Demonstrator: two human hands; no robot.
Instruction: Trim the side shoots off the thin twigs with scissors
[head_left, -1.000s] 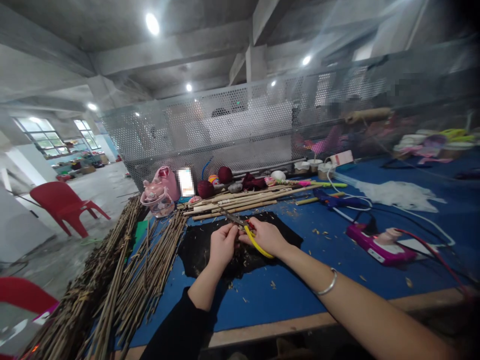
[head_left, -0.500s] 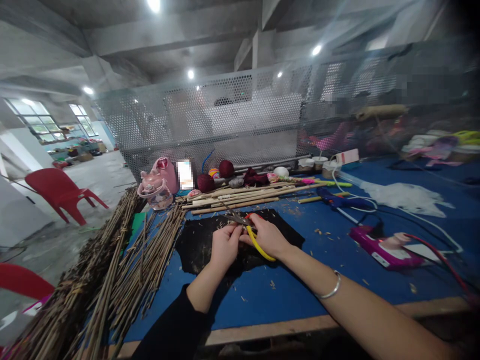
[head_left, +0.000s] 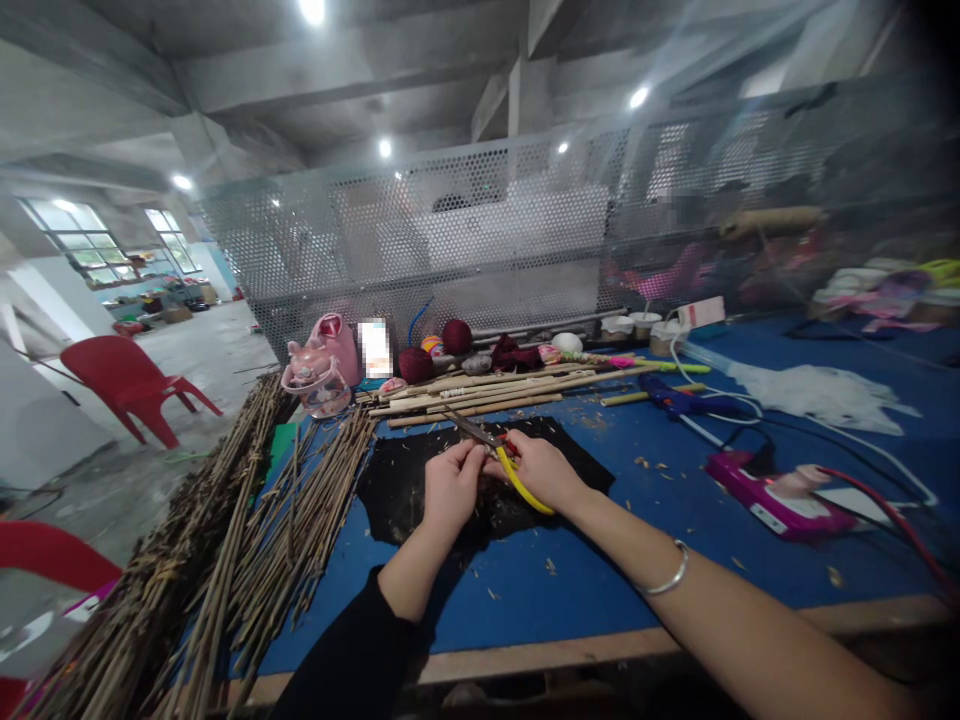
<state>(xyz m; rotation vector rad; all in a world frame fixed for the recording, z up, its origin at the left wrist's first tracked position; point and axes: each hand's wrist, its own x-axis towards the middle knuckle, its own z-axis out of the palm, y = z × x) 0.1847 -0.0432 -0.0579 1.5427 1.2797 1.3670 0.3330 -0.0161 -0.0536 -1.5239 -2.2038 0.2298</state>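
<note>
My right hand (head_left: 546,472) is closed round a pair of scissors (head_left: 519,487) with yellow and red handles. Their metal blades point up and to the left, lying nearly together. Close beside them, my left hand (head_left: 452,485) is pinched, thumb against fingers. Whatever it holds is too small and hidden to make out. Both hands are over a black cloth (head_left: 390,478) scattered with small pale chips. Left of the cloth, thin brown sticks (head_left: 300,535) lie spread on the blue table.
A thick bundle of twigs (head_left: 176,540) runs along the table's left edge. Pale rods (head_left: 487,395) and dark red yarn balls (head_left: 456,337) lie behind the cloth. To the right are a blue glue gun (head_left: 679,398), a magenta power strip (head_left: 776,498) with cords, and a plastic bag (head_left: 817,393).
The scissors' blades, spread apart before, have come closer together. My left hand stays pinched beside them. The whole view has shifted slightly.
</note>
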